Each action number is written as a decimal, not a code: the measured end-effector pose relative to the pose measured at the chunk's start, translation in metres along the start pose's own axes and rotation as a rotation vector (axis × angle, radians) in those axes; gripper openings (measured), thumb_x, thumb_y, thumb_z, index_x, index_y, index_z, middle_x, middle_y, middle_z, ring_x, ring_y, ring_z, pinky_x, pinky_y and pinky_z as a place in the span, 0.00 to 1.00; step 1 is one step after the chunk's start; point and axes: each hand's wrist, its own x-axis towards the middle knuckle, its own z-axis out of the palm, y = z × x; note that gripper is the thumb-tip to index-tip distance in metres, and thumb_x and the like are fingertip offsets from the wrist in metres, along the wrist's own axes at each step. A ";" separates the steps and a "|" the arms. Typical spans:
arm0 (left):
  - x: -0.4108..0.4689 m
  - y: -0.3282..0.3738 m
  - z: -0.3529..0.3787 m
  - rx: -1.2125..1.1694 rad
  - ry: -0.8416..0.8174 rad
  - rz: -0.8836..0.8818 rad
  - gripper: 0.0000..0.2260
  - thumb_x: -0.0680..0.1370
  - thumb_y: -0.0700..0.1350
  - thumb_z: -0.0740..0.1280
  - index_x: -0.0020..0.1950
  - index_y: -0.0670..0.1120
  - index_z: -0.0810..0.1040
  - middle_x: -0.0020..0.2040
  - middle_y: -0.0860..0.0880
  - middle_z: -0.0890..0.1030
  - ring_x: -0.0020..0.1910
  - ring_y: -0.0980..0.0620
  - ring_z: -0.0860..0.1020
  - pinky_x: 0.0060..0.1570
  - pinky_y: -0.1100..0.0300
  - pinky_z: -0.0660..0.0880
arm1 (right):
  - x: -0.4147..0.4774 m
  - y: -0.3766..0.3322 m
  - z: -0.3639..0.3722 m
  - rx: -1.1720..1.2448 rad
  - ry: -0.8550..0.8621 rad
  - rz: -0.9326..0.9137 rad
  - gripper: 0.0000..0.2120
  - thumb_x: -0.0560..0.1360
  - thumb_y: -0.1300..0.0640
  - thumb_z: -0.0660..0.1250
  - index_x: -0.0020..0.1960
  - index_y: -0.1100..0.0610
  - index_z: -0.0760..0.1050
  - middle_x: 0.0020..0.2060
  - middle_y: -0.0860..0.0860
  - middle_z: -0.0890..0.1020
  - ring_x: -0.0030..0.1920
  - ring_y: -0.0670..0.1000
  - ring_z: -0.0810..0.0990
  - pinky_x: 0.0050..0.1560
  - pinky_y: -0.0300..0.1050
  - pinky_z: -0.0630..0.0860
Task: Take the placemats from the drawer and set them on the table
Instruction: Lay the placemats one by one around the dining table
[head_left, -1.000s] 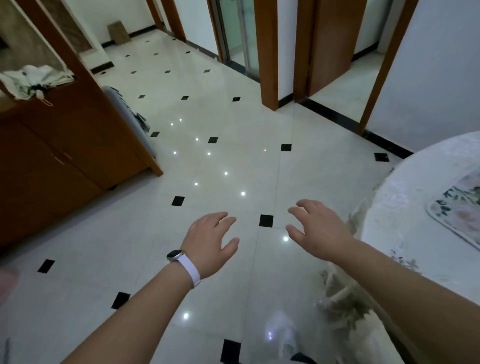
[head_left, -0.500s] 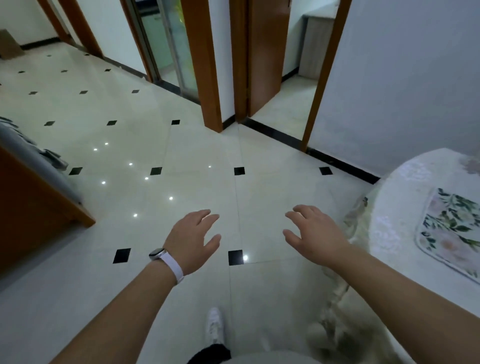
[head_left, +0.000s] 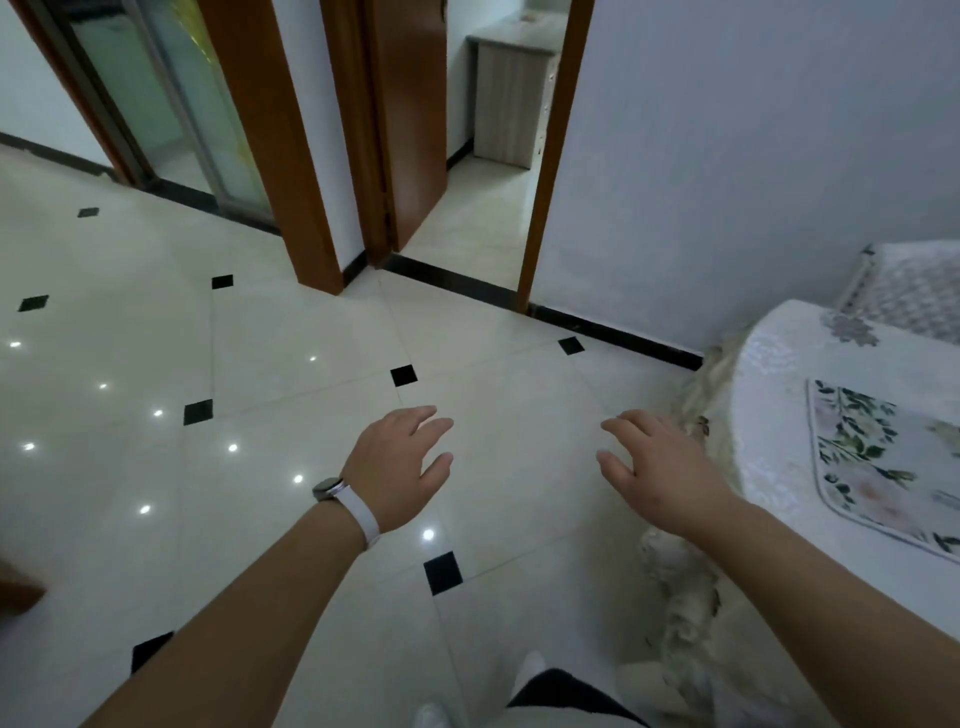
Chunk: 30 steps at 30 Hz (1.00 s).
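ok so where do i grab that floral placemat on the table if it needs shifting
Pinch the floral placemat at its rounded corner nearest the table rim, coming in from that rim side with the right hand, the closer one. It lies flat on the cloth with nothing raised to hold, so its thin edge is probably the only grip: thumb on top, the rest slid under.

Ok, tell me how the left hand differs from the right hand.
The left hand has a watch on a white strap at its wrist; the right hand has a bare wrist. The left hand is over open floor, the right hand beside the tablecloth. Both are open, palms down, holding nothing.
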 end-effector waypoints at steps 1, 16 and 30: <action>0.012 0.000 0.002 -0.002 -0.016 0.024 0.22 0.75 0.56 0.58 0.63 0.46 0.78 0.62 0.44 0.79 0.59 0.42 0.77 0.56 0.45 0.75 | 0.004 0.005 -0.001 0.005 0.003 0.024 0.24 0.81 0.43 0.56 0.73 0.52 0.67 0.70 0.49 0.71 0.69 0.53 0.69 0.67 0.51 0.67; 0.239 0.050 0.062 0.073 -0.186 0.320 0.21 0.75 0.55 0.59 0.61 0.45 0.79 0.59 0.43 0.80 0.57 0.43 0.79 0.54 0.47 0.76 | 0.126 0.127 0.028 0.182 0.023 0.246 0.24 0.81 0.44 0.55 0.73 0.53 0.67 0.69 0.49 0.71 0.67 0.53 0.70 0.65 0.48 0.66; 0.452 0.227 0.170 0.037 -0.349 0.778 0.22 0.75 0.56 0.59 0.62 0.47 0.79 0.60 0.45 0.80 0.57 0.45 0.79 0.54 0.49 0.76 | 0.098 0.317 0.017 0.203 0.043 0.732 0.23 0.80 0.43 0.56 0.72 0.52 0.67 0.68 0.50 0.72 0.66 0.54 0.70 0.61 0.49 0.71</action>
